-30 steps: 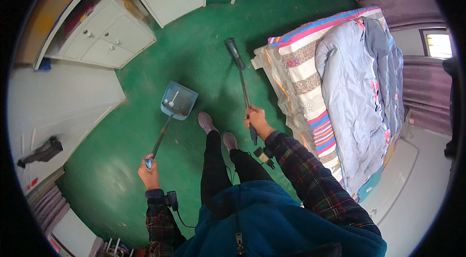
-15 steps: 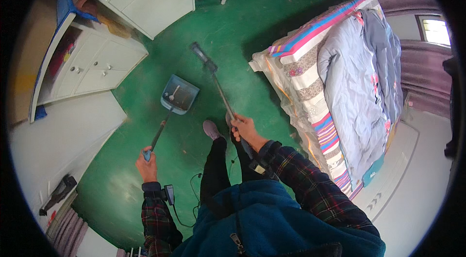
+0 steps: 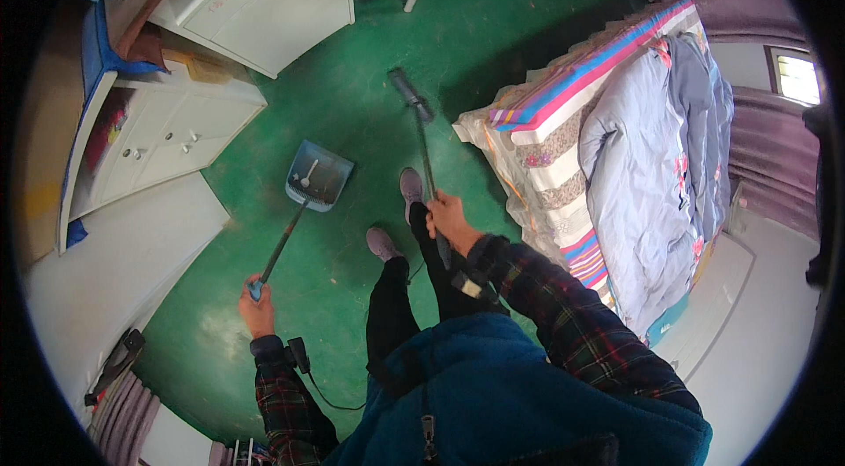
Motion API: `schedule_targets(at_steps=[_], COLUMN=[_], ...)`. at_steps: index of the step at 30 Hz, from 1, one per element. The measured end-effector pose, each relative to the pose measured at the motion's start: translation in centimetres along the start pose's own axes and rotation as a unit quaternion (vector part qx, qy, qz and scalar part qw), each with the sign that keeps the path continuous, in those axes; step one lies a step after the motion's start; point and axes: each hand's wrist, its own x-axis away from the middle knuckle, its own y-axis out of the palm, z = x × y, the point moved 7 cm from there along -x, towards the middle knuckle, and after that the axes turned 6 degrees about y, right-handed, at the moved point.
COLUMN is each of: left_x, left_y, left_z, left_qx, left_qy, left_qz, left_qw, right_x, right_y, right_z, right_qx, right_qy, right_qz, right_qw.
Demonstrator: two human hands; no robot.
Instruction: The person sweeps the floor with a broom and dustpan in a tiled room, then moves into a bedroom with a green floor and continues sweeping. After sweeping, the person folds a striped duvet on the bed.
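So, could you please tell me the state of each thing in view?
Dustpan: lying open side up, a white spoon-shaped item inside
Broom: held at a slant
Left hand: closed around the dustpan's handle
Right hand: closed around the broom's handle
Grey quilt: spread out, rumpled
White cabinet: front shut

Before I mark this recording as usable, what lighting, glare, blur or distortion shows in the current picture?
Head view: the window is nearly washed out, and the green floor has a pale sheen at lower left; head view: shadow darkens the floor beside the bed; head view: the broom head looks slightly blurred, and fisheye bending runs into a black rim.
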Motion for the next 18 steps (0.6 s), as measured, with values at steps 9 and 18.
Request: schedule_targets(at_steps=[9,18], left_x=[-1.3,-3.5], left_y=[2.6,4.8], left_z=[2.8,12.3], left_qx=[0.024,-0.01], left_qy=[0.025,0.041], left_qz=[0.015,0.01], left_qw=[0.999,0.999], right_x=[-2.3,-16.2], right_y=[-4.7,-14.1], right_z=[-7.1,-12.9], right_qx=[-0.131,-0.343], right_qy=[-0.024,-0.023], right_qz=[0.03,0.111], right_qw=[0.991,0.933])
